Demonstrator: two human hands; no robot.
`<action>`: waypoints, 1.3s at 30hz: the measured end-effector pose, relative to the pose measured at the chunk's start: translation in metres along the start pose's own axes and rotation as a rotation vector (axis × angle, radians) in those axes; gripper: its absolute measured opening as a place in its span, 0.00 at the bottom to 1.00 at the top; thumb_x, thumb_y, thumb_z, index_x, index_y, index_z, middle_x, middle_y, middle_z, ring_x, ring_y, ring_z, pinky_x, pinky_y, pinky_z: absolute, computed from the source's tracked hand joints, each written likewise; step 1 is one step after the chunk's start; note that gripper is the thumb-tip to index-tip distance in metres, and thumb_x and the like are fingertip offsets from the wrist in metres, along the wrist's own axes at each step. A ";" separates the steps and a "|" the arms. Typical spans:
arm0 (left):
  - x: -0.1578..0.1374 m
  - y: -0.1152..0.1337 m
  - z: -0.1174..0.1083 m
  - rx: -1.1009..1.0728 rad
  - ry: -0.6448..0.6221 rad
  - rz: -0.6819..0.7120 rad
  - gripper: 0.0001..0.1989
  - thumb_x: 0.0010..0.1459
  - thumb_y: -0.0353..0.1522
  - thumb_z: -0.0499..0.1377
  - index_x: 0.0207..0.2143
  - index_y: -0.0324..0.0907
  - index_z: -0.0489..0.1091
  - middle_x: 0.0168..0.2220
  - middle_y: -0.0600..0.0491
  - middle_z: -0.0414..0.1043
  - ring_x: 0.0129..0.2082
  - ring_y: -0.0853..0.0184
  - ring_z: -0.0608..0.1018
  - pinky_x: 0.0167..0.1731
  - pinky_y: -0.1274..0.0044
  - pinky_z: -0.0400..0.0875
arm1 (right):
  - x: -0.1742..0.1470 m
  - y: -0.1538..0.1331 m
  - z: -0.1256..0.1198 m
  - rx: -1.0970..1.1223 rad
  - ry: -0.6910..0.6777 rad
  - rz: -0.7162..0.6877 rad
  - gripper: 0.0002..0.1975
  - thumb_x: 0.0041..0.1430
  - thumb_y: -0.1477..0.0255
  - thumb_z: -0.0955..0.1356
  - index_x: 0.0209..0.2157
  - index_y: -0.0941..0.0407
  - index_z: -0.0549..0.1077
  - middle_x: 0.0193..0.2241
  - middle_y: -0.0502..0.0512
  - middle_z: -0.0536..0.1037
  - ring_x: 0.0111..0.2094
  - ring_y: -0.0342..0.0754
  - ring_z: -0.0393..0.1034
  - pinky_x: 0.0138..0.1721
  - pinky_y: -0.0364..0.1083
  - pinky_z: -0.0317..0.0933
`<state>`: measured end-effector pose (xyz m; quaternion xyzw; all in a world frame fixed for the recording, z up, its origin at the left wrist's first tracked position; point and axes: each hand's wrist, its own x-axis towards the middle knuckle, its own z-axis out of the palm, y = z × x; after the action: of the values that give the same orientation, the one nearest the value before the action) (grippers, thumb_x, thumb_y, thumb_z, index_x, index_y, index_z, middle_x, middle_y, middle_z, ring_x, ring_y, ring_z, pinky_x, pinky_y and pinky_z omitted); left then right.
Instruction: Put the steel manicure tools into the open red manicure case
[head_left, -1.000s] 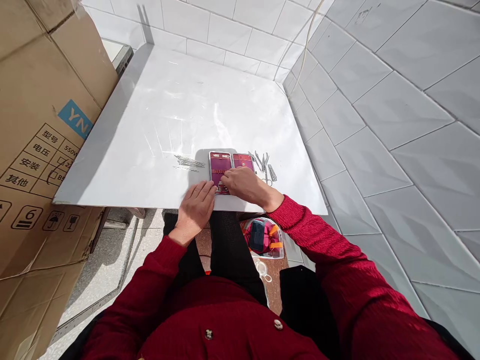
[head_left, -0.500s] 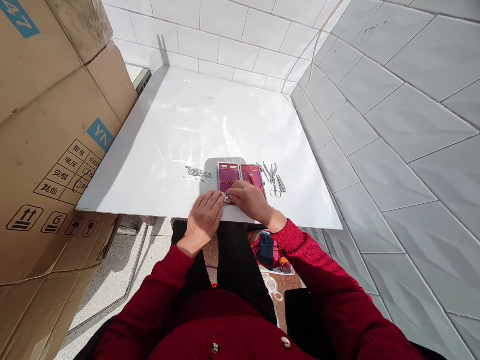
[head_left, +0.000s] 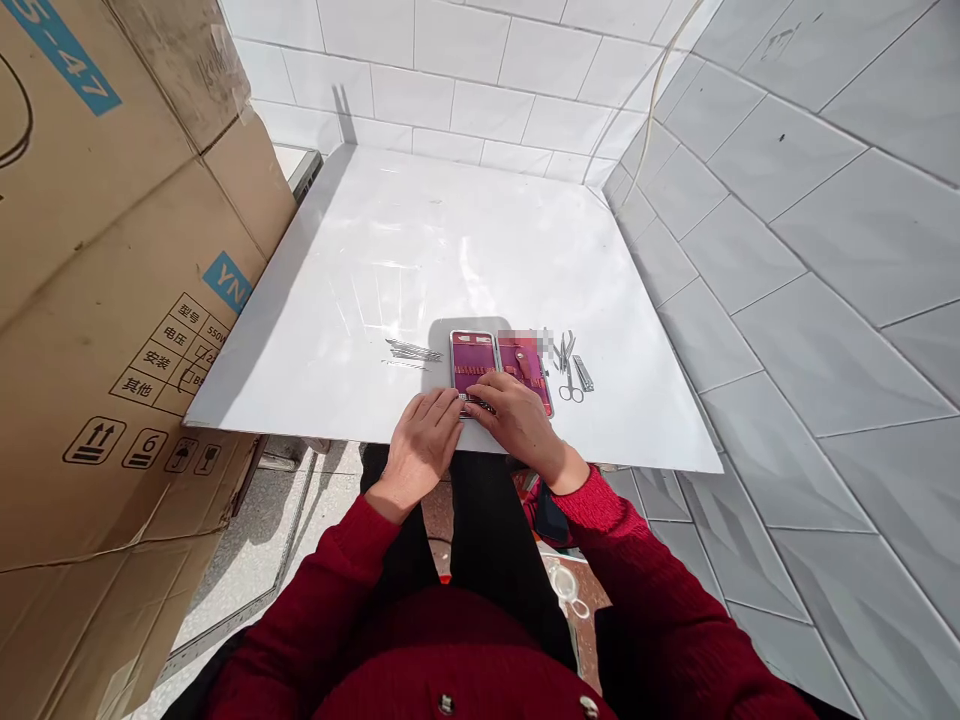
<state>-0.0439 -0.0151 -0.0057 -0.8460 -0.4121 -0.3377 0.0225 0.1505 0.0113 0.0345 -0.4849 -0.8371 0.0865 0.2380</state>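
Observation:
A manicure case [head_left: 474,352] with a purple-red lining lies unfolded near the table's front edge. My left hand [head_left: 421,440] is closed at the case's lower left corner, fingers together and gripping its edge. Over the lower part of the left panel, my right hand [head_left: 521,422] is closed, its fingertips pinched close to the left ones; what they hold is too small to make out. Thin metal tools [head_left: 412,350] lie left of the case. To its right are scissors [head_left: 571,385], nail clippers [head_left: 583,373] and other metal tools.
All this lies on a white tabletop [head_left: 300,350]. Large cardboard boxes [head_left: 112,300] stand along the left side. A tiled wall [head_left: 787,250] rises on the right, with a cable [head_left: 660,75] in the corner. Below the table's edge is a red bag [head_left: 536,505].
The view has shifted slightly, so the whole scene sits further right and lower. Both hands stay at the lower left panel of the case, with only slight finger movement.

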 end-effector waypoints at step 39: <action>-0.011 -0.001 0.009 -0.019 0.059 -0.039 0.12 0.71 0.28 0.55 0.52 0.37 0.74 0.50 0.40 0.80 0.54 0.54 0.81 0.58 0.60 0.76 | 0.129 -0.058 0.022 -0.442 -0.508 -0.143 0.13 0.69 0.79 0.63 0.39 0.61 0.80 0.39 0.68 0.82 0.41 0.57 0.77 0.36 0.49 0.61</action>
<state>-0.0445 -0.0189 -0.0190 -0.8277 -0.4244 -0.3666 0.0202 0.0414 0.0932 0.0773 -0.4277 -0.9001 0.0040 -0.0834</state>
